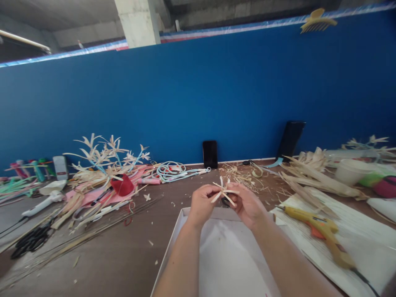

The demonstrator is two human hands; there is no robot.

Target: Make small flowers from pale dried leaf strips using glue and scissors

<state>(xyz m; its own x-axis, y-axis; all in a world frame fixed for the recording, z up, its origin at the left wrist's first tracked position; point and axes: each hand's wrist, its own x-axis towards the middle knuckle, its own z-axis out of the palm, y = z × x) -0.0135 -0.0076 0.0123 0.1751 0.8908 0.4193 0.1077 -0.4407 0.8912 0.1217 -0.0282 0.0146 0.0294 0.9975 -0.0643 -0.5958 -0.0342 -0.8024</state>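
Between my two hands is a small pale flower of narrow husk-like strips point(223, 191), its petals spread out like a star. My left hand point(202, 203) pinches it from the left, fingers closed at its edge. From the right, my right hand point(249, 203) grips the other side with thumb and fingers together. Both hands are over the far edge of a white shallow box point(229, 251). A small dark thing shows just under the flower, partly hidden by the fingers. I cannot make out what it is.
A yellow glue gun point(324, 231) lies on paper sheets point(368, 247) at right, near dry husks point(324, 177). Finished-looking pale flowers point(102, 154) stand by a red pot point(122, 185) at left. Black scissors point(32, 239) lie far left. A phone point(210, 154) leans on the blue partition point(185, 99).
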